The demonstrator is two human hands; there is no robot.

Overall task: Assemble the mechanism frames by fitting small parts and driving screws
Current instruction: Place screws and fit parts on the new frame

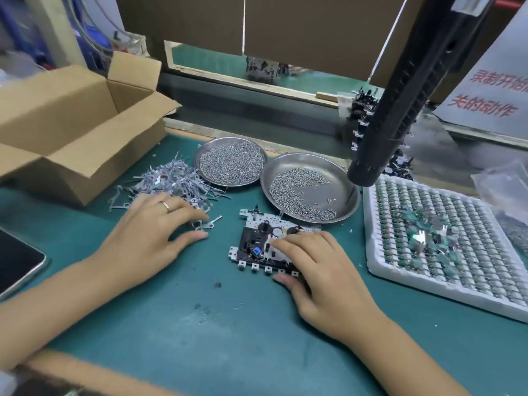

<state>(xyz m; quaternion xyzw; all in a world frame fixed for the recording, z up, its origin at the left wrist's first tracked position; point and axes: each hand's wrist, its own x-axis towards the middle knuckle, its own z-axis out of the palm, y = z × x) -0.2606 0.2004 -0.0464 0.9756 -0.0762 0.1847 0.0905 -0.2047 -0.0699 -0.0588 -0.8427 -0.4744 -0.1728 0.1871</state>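
A mechanism frame [258,241] of white metal with black plastic parts and a small blue piece lies flat on the green mat at centre. My right hand [317,270] rests on its right half, fingers on top and thumb at its near edge, gripping it. My left hand [154,232] is spread over the near edge of a pile of thin metal strips [171,178], fingertips touching loose strips; whether one is pinched I cannot tell. Two steel dishes hold small screws: the left dish [231,161] is full, the right dish [310,190] is partly filled.
An open cardboard box [77,124] stands at the left. A phone [17,261] lies at the left edge. A white foam tray [445,247] of small green parts sits at the right. A black electric screwdriver [411,98] hangs over the right dish.
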